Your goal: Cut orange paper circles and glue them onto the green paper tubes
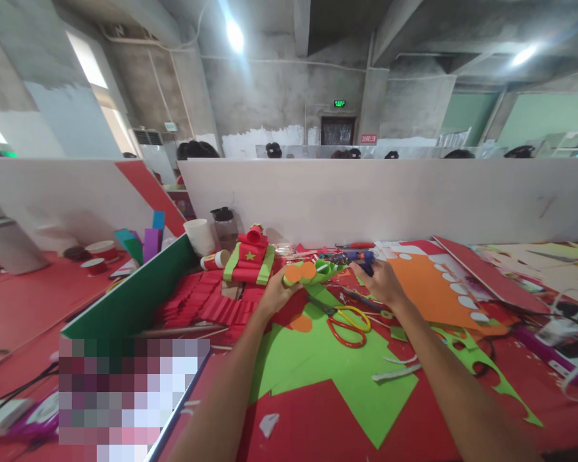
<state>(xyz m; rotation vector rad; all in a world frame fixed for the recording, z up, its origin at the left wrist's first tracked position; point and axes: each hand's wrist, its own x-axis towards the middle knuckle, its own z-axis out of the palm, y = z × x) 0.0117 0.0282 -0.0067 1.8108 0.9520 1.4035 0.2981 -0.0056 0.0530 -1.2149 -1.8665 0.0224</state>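
Note:
My left hand [277, 293] is closed on a green paper piece [324, 273] with orange discs [299, 273] at its near end. My right hand [383, 282] grips a blue glue gun [363, 258], its front end pointing left toward the green paper. Below the hands, scissors [349, 328] with red and yellow handles rest on a large light-green sheet [313, 366]. A loose orange disc [300, 322] lies there too. To the left stands a red and green paper model [250, 258] with a yellow star.
Red folded strips [192, 298] lie beside a dark green board [139, 289]. An orange sheet [417, 292] with round cut-outs and green offcuts [498, 378] lie right. A white partition [366, 199] runs behind the table, with a white cup [200, 236] and dark-lidded jar [225, 224] before it.

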